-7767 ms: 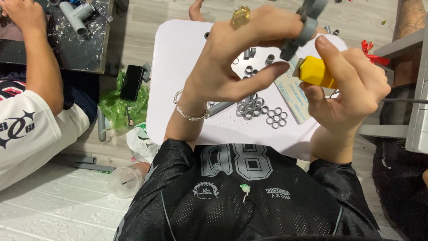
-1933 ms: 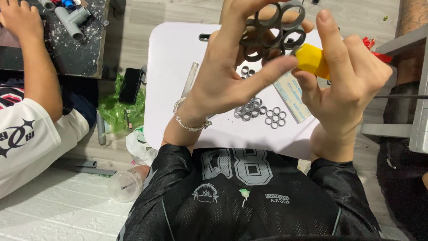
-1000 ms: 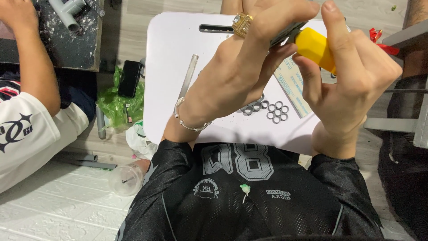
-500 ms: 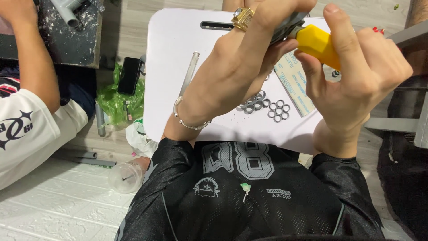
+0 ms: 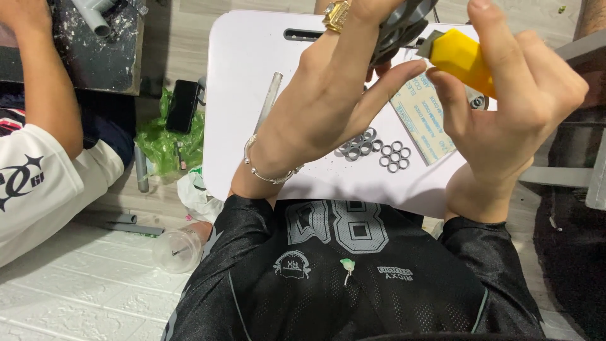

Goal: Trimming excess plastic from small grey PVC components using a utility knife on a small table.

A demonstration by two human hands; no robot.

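My left hand, with a gold ring and a silver bracelet, grips a grey piece made of joined rings, raised close to the camera. My right hand holds a yellow-handled utility knife whose tip meets the grey piece. Below both hands, several loose grey rings lie on the white table, some of them glued into a cluster.
A grey tube and a strip of sandpaper lie on the table. At the left, another person's arm reaches to a dark tray with grey pipes. A phone, green bag and plastic cup are on the floor.
My left hand turned the grey ring piece from face-on to edge-on and lifted it up. My right hand brought the yellow knife against it, and both hands rose toward the top of the view.
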